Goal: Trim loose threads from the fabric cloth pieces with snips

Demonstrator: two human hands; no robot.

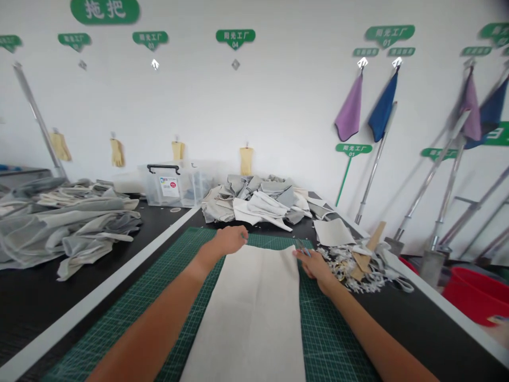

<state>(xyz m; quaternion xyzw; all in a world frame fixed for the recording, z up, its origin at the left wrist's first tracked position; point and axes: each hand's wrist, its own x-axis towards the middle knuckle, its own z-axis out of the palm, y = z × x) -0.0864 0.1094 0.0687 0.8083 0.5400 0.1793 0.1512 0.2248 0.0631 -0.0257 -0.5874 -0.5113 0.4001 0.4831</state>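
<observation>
A long strip of white fabric [254, 307] lies lengthwise on a green cutting mat [334, 339] printed with a grid. At the strip's far left corner my left hand [233, 240] is closed, its fingertips pinched at the fabric edge; my own fingers partly hide the contact. My right hand [316, 268] is closed around small scissors [305, 250] with a bluish handle, blades pointing away from me. Its fingertips also touch the far right corner of the strip, which is slightly raised and creased there.
Beyond the mat sits a heap of grey and white cloth [258, 199]. Scraps and cut threads [360, 270] lie to the right, near a white cloth square [334, 232]. On the left are a grey cloth pile [79, 217] and a clear plastic box [170, 185]. A red bucket [477, 297] stands beyond the table edge.
</observation>
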